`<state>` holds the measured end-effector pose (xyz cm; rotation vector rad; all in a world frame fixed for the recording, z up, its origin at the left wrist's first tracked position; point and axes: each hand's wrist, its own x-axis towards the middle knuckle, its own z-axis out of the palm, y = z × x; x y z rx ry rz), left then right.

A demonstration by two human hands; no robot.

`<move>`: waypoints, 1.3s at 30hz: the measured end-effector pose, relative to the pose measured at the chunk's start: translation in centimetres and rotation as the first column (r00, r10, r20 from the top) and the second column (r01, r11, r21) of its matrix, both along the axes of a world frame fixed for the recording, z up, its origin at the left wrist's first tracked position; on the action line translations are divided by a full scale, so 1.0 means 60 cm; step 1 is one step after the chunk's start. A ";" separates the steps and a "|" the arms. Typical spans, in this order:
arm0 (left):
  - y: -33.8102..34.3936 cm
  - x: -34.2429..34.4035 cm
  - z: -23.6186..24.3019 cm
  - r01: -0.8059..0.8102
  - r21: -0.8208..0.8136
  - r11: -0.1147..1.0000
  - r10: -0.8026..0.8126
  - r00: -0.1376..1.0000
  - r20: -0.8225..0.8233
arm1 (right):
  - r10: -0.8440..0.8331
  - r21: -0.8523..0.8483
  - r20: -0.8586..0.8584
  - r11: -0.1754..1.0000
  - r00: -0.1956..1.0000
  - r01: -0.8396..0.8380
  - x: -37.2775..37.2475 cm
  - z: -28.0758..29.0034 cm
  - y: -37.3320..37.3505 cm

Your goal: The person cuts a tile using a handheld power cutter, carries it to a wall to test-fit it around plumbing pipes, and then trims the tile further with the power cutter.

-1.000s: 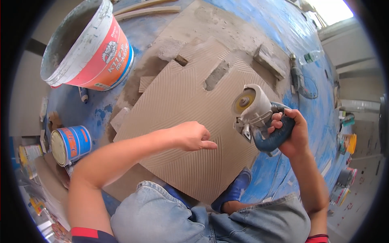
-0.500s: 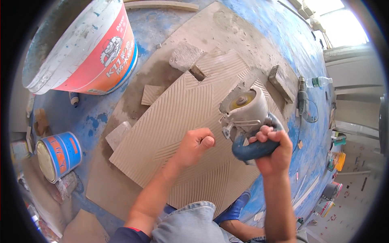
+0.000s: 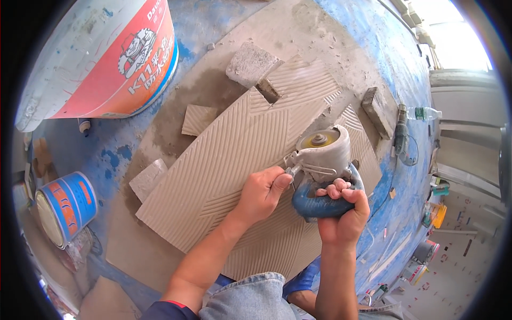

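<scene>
A large beige tile (image 3: pixel 234 160), ribbed back up, lies on the blue dusty floor with a rectangular notch cut near its far edge. My right hand (image 3: pixel 344 213) grips the blue handle of a grey tile cutter (image 3: pixel 320 154) that rests on the tile's right part. My left hand (image 3: pixel 262 193) is curled in a loose fist on the tile, thumb and fingertips touching the cutter's guard at its left side.
A big red and white bucket (image 3: pixel 101 58) stands at the upper left. A small blue tin (image 3: pixel 64 205) lies at the left. Tile offcuts (image 3: pixel 198 119) and a grey block (image 3: pixel 250 64) lie around the tile. A drill (image 3: pixel 401 140) and a bottle (image 3: pixel 424 113) lie at the right.
My left hand has slid right across the tile and now touches the cutter. The cutter has come nearer over the tile, and my head has moved closer.
</scene>
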<state>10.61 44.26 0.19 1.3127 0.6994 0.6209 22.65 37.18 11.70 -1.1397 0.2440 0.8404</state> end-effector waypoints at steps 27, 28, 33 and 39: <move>0.003 -0.005 -0.008 -0.014 -0.046 0.999 0.015 1.000 0.008 | 0.016 -0.118 0.031 0.993 0.999 -0.013 -0.006 -0.001 0.016; 0.003 -0.006 -0.008 -0.014 -0.052 0.999 0.015 1.000 0.008 | 0.014 -0.118 0.031 0.993 0.999 -0.010 -0.006 -0.001 0.016; 0.003 -0.008 -0.006 0.003 -0.039 0.999 -0.003 1.000 -0.021 | 0.025 -0.133 0.037 0.991 0.999 -0.020 -0.007 0.000 0.014; 0.003 -0.010 -0.007 0.004 -0.020 1.000 -0.004 1.000 -0.022 | 0.022 -0.139 0.043 0.990 0.999 -0.016 -0.008 -0.002 0.011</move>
